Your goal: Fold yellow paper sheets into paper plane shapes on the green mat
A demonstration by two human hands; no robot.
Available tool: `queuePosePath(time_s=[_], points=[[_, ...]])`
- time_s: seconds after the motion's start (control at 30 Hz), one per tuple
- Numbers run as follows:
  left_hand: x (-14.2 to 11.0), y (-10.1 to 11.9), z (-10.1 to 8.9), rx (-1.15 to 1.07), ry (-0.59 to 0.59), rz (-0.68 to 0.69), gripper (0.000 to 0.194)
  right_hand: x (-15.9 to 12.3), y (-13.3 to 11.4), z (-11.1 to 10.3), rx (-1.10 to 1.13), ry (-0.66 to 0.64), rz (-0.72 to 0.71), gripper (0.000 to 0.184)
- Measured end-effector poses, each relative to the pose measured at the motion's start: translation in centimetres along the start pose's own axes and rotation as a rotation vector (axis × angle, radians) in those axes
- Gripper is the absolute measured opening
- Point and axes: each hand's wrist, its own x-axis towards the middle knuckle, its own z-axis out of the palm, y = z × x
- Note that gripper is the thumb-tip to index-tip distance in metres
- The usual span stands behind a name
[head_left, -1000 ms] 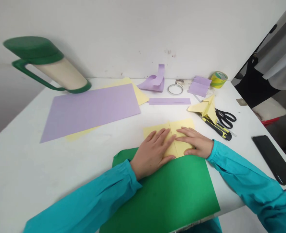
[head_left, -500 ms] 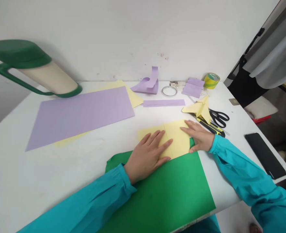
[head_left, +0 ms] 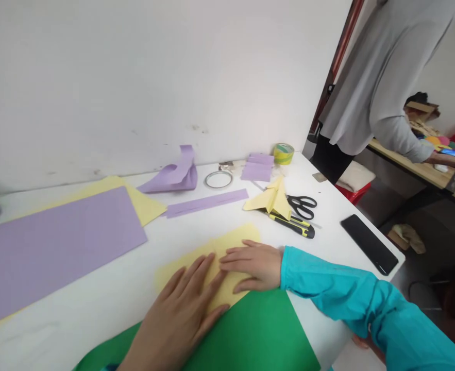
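Note:
A folded yellow paper (head_left: 233, 241) lies on the white table (head_left: 107, 301), partly over a green sheet (head_left: 258, 335). My left hand (head_left: 181, 314) rests flat on the yellow paper with fingers stretched out. My right hand (head_left: 254, 264), in a teal sleeve, lies flat on the same paper just to the right, its fingertips meeting those of the left. Neither hand holds anything.
A large purple sheet (head_left: 49, 247) over a yellow sheet (head_left: 146, 205) lies at left. Behind are a purple strip (head_left: 207, 202), a curled purple piece (head_left: 173, 175), tape rings (head_left: 218, 179) (head_left: 283, 153), a yellow folded figure (head_left: 271, 198), scissors (head_left: 302, 206), a utility knife (head_left: 292, 225) and a black phone (head_left: 368, 243). A person in grey (head_left: 382, 93) stands at right.
The view has swung right and down; the green lamp has left the view and a person in grey has come in. My right hand slid left across the yellow paper toward my left hand.

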Motion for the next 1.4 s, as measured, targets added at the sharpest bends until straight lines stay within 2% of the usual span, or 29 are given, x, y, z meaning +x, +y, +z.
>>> queuePosePath(time_s=[0.07, 0.13, 0.23, 0.33, 0.5, 0.7, 0.97, 1.4], points=[[0.1, 0.1, -0.1, 0.009, 0.063, 0.013, 0.060, 0.0, -0.1, -0.3, -0.023, -0.014, 0.002, 0.060], [0.4, 0.3, -0.5, -0.021, 0.140, 0.050, 0.046, -0.1, -0.1, -0.6, -0.037, -0.035, -0.005, 0.056], [0.8, 1.0, -1.6, -0.140, 0.196, 0.209, 0.031, -0.1, -0.2, -0.7, -0.047, -0.042, -0.004, 0.051], [1.3, 1.6, -2.7, -0.269, 0.122, 0.291, 0.031, -0.2, -0.3, -0.8, -0.048, -0.033, -0.011, 0.049], [1.4, 1.9, -3.1, -0.367, 0.050, 0.222, 0.030, -0.4, -0.3, -0.9, -0.040, -0.021, -0.013, 0.050], [1.2, 1.7, -2.7, -0.371, -0.012, 0.243, 0.031, -0.5, -0.3, -1.0, -0.049, -0.039, -0.021, 0.040], [0.8, 0.5, -4.3, -0.567, -0.158, 0.243, 0.030, -0.7, 0.1, -0.6, 0.003, 0.001, -0.054, 0.040], [0.1, -1.2, -6.3, -0.534, -0.324, 0.253, 0.033, -0.8, 0.3, -0.5, -0.002, 0.000, -0.068, 0.040]])
